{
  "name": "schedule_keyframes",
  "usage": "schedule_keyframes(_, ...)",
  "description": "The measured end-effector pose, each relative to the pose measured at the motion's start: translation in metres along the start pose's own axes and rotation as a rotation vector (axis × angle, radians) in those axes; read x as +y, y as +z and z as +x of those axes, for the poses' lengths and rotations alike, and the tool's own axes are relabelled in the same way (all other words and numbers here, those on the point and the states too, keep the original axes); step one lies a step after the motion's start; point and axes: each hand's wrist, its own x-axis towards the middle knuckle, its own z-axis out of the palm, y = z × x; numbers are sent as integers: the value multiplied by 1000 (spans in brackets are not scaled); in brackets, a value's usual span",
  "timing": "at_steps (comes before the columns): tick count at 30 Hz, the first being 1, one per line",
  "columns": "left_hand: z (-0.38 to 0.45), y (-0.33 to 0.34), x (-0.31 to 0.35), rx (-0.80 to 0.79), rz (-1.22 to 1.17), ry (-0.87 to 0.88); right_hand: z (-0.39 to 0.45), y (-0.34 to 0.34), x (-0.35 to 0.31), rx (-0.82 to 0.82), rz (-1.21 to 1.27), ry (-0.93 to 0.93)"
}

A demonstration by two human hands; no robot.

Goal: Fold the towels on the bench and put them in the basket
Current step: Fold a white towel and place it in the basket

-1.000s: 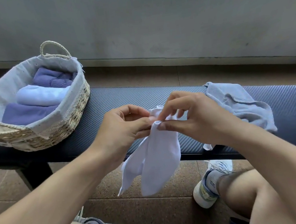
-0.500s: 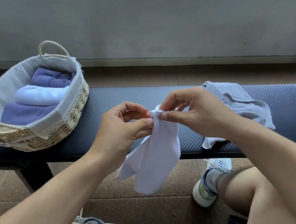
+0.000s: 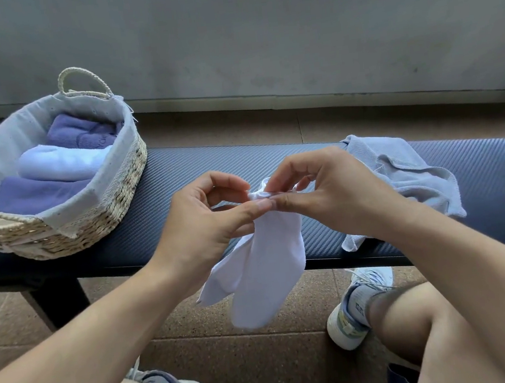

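Both hands, left hand (image 3: 200, 225), right hand (image 3: 332, 195), fingers pinching white towel (image 3: 266, 271) (hanging), above bench (image 3: 211, 170)

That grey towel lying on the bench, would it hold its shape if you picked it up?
Probably not. The grey towel lies crumpled, one corner drooping over the bench edge, so it looks floppy. It seems thin and light, and unlikely to slide or roll.

Three folded towels (image 3: 55, 168) counted in one basket (image 3: 115, 202), one white towel (image 3: 265, 268) held, one grey towel (image 3: 405, 172) on one desk (image 3: 242, 167), two shoes (image 3: 351, 315) seen
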Motion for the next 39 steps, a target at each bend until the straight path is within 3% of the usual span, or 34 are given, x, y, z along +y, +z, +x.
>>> schedule_keyframes(14,2,-4,-4,-50,82,42,-1,-4,-2,-4,85,-19)
schedule_keyframes(21,0,-3,-2,-46,102,56,-3,-3,-4,-15,13,-18)
schedule_keyframes(31,9,-13,2,-4,77,114,-6,-26,8,-119,-463,-9)
schedule_keyframes(35,14,-21,7,-22,25,120,-8,-35,12,-157,-445,91)
schedule_keyframes(39,16,-25,11,-24,44,140,-13,-43,11,-113,-234,207)
